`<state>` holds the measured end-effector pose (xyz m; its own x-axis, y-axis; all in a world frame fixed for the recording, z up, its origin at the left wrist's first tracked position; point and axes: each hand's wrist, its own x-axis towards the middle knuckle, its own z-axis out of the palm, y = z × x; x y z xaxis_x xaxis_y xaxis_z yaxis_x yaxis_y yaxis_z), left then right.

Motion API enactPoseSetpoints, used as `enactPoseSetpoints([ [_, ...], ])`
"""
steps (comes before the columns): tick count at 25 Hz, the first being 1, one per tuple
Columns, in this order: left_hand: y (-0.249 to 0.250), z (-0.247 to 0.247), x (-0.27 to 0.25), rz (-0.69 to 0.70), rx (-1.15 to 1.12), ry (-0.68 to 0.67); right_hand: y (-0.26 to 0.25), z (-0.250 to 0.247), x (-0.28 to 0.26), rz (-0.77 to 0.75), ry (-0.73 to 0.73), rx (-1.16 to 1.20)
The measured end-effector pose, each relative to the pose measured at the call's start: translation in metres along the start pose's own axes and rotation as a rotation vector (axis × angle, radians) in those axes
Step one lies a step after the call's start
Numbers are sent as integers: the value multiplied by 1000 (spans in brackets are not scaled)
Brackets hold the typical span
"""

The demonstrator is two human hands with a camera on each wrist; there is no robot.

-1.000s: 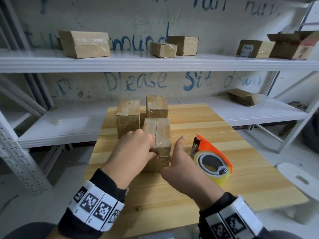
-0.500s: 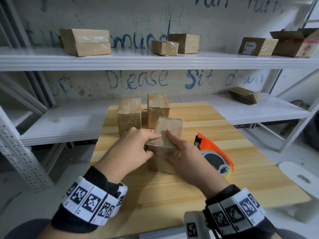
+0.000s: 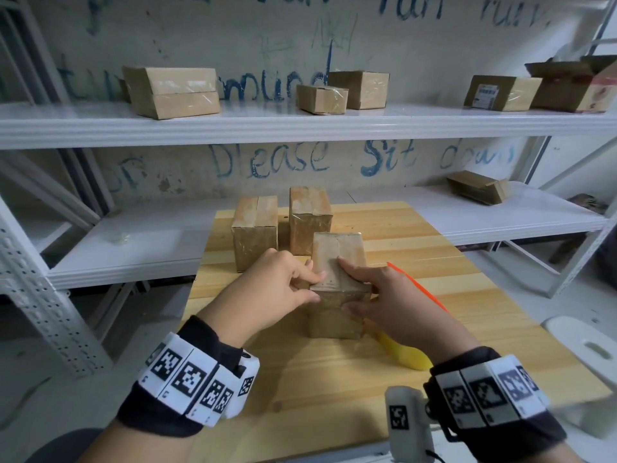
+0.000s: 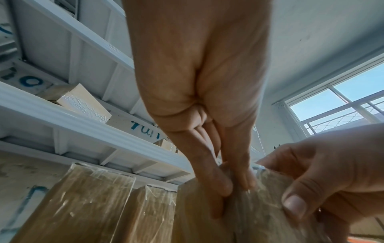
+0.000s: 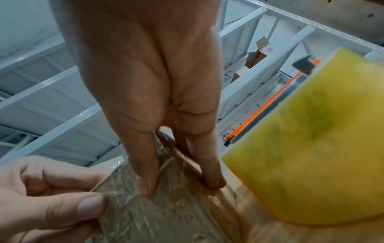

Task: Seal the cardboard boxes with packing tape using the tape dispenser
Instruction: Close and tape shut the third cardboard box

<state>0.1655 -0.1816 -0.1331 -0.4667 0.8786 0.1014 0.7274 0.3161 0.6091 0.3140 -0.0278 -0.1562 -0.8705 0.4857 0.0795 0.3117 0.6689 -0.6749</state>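
Three small brown cardboard boxes stand on the pale wooden surface (image 3: 384, 372), and we have the nearest cardboard box (image 3: 337, 262) in both hands, tipped up on one edge so that its top face leans toward us. Our left hand (image 3: 267, 289) pinches the near left corner between thumb and curled fingers; our right hand (image 3: 384, 295) clasps the right side, forefinger laid flat along the centre seam and thumb on the front face. Glossy clear tape already lies over the seam and down the front, wrinkled in both wrist views, so we judge this box taped and now being pressed down or checked.

Behind it, the left rear box (image 3: 255, 228) and the right rear box (image 3: 310, 218) stand upright, just apart, both with a shiny film over their tops; they look sealed too, though we cannot tell about their undersides.

Just right of the held box, mostly hidden behind our right wrist, lies the orange tape dispenser with its yellow roll (image 3: 404, 355), in nobody's grip. If every box is indeed taped, little seems left beyond setting this one down.

All the boxes are closed, so we cannot see what they hold. More taped cartons sit on the white metal shelf (image 3: 300, 128) above.
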Motion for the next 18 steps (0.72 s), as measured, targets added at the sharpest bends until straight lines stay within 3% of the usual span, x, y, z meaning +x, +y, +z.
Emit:
enactPoseSetpoints([
  [7, 17, -13, 23, 8, 86, -185, 3, -10, -2, 29, 39, -82],
  [9, 23, -19, 32, 16, 74, -140, 5, -15, -1, 43, 44, -79],
  [12, 26, -28, 56, 14, 220, 107, 12, -19, 1, 48, 53, -62],
  [14, 24, -31, 78, -12, 343, 193, 14, -19, 4, 43, 67, -60],
  [18, 11, -18, 124, -54, 584, 51, 18, -18, 13, 62, 100, -87],
])
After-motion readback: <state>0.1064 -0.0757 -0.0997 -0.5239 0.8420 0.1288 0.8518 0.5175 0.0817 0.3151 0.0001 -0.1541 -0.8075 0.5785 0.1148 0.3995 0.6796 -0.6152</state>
